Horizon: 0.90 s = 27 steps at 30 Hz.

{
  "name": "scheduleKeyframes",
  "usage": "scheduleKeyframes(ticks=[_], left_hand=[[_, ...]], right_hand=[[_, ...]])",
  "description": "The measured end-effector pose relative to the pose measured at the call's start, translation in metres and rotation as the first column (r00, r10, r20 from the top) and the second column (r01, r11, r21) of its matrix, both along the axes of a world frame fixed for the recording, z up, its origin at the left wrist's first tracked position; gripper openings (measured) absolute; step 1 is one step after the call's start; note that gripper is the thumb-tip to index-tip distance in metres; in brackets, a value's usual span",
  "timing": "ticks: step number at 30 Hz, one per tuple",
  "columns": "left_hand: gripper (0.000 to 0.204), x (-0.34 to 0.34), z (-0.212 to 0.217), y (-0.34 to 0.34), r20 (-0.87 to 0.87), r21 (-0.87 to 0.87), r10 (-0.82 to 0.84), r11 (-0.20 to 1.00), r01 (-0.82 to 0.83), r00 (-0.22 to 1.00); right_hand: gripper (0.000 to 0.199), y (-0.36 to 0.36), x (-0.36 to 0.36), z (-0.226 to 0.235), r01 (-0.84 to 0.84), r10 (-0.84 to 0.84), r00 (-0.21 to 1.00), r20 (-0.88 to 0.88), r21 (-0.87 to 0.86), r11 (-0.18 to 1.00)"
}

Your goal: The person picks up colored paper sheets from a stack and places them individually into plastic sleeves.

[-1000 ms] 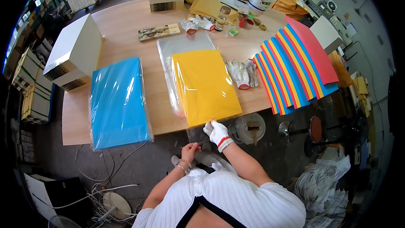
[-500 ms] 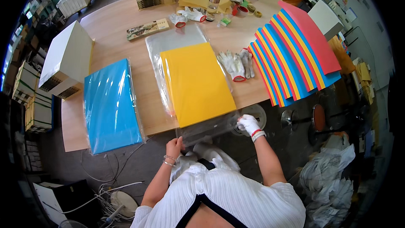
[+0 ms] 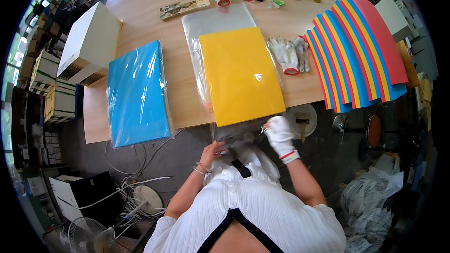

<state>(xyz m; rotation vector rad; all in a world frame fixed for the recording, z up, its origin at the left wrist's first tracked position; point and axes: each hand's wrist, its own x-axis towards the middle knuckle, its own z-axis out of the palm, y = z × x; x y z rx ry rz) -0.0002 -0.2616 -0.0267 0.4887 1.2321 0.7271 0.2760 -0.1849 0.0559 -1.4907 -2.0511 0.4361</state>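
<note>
A yellow sheet stack [image 3: 243,75] lies in a clear plastic bag [image 3: 201,77] at the table's front edge; the bag's loose end hangs over toward me. My bare left hand [image 3: 212,153], with bracelets on its wrist, pinches the left side of that loose end. My right hand [image 3: 280,136], in a white glove with a red cuff, is curled at its right side, just below the yellow stack's near right corner. The film between my hands is blurred. Something small and shiny shows at the right fingertips; I cannot make out what.
Left on the table [image 3: 183,112] is a bagged blue stack [image 3: 138,93], beside a tall white stack [image 3: 89,37]. Work gloves [image 3: 288,56] and fanned red, yellow and blue sheets [image 3: 356,56] lie to the right. Cables and a fan [image 3: 86,234] are on the lower left.
My right hand has risen closer to the camera and turned at the bag's loose end. The left keeps its pinch. The whole view has shifted, with the table higher and further right.
</note>
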Motion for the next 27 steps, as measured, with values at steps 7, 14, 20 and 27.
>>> scheduleKeyframes(ticks=[7, 14, 20, 27], left_hand=[[0.038, 0.001, -0.014, -0.003, 0.113, -0.161, 0.187, 0.973, -0.167, 0.976], [0.042, 0.008, -0.012, 0.004, -0.047, -0.058, 0.117, 0.991, -0.12, 0.992], [0.03, -0.015, -0.01, -0.002, -0.438, 0.407, -0.055, 0.878, 0.252, 0.897], [0.039, -0.017, 0.032, 0.048, -0.762, 0.381, 0.618, 0.186, 0.906, 0.193]], right_hand=[[0.013, -0.025, -0.134, -0.039, -0.277, 0.304, 0.95, 0.066, -0.263, 0.924], [0.014, -0.072, -0.009, -0.062, -0.456, 0.533, 0.835, 0.139, -0.367, 0.811], [0.04, -0.257, 0.28, -0.067, 0.433, 0.683, 0.57, 0.457, -0.873, 0.223], [0.055, -0.012, 0.142, -0.028, -0.11, 0.022, 0.939, 0.343, 0.24, 0.965]])
